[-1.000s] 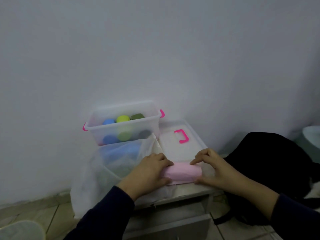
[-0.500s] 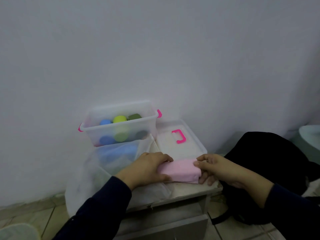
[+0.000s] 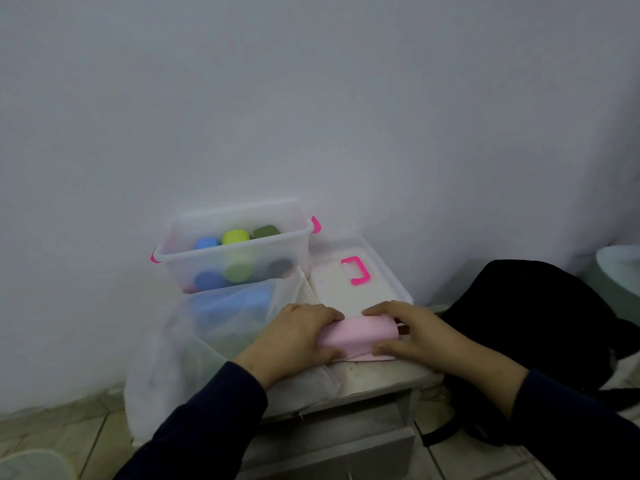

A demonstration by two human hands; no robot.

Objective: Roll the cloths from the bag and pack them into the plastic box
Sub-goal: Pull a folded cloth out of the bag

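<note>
- My left hand (image 3: 298,336) presses down on the left end of the pink cloth (image 3: 358,336), with my fingers bent over it.
- My right hand (image 3: 415,332) holds the right end, fingers on top and thumb in front.
- The cloth is mostly rolled, with a flat bit still sticking out under it. It lies on the bench (image 3: 377,375) near the front edge.
- The box (image 3: 235,252) stands open at the back edge, with blue, yellow and green rolls inside.
- The bag (image 3: 194,341) slumps over the left edge. The lid (image 3: 353,275) lies behind my hands.
- If I let go too early, I think the roll could spring open.
- If I push one end harder, the roll could go crooked and fit badly.
- It sits close to the front edge, so a slip could drop it on the floor.
</note>
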